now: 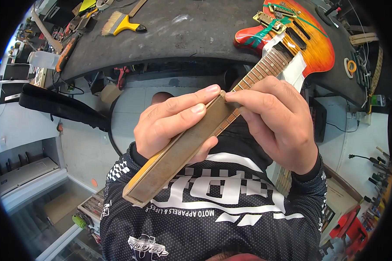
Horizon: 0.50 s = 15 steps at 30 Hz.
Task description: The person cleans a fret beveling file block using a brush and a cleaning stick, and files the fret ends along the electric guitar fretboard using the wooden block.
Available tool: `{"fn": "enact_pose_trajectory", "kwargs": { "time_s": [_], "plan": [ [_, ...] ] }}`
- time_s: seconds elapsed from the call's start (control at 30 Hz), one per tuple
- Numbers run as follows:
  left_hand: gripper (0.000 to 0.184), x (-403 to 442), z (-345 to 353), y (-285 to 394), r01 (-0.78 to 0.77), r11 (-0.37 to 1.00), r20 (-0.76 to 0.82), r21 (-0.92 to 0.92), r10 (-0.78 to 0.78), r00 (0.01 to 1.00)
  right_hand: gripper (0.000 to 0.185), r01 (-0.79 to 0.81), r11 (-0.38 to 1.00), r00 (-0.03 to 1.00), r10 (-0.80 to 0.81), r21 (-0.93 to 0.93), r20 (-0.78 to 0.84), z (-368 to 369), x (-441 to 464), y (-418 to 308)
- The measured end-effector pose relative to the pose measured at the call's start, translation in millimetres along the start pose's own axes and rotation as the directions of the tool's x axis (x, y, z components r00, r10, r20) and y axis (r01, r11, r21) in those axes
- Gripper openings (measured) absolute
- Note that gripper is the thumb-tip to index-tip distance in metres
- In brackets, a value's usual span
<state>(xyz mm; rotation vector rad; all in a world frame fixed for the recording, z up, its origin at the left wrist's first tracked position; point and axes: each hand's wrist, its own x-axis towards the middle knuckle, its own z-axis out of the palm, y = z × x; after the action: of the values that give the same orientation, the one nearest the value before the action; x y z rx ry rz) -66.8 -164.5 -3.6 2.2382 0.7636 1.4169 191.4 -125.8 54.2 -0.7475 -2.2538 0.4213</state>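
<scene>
1. The left hand (161,128) is closed around the upper part of a long block (174,158), fingers on the near side face and thumb at the opposite edge
2. The right hand (281,119) has its index fingertip at the block's upper end, thumb just below; whether they pinch anything is hidden
3. The block slants over the guitar neck (265,68), its lower end above the shirt (204,217)
4. The guitar body (320,45), with green tape (260,37) on it, rests on the dark table (178,43)
5. A yellow-handled brush (122,26) lies on the table's left side
</scene>
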Motion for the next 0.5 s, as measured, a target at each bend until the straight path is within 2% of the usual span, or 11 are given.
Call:
{"fn": "enact_pose_trajectory", "kwargs": {
  "time_s": [0.33,0.5],
  "plan": [
    [0.059,6.8,3.3,1.3,-0.038,0.995,-0.04,0.095,0.042,0.998,0.035,0.013,0.997,1.0,-0.014,-0.07,-0.005,1.0,-0.4,-2.8],
    [0.06,8.0,2.4,3.0,-0.033,0.991,-0.026,0.126,0.036,0.999,0.036,-0.002,0.999,1.0,0.001,-0.04,-0.025,6.8,-2.6,-1.0]
  ]
}}
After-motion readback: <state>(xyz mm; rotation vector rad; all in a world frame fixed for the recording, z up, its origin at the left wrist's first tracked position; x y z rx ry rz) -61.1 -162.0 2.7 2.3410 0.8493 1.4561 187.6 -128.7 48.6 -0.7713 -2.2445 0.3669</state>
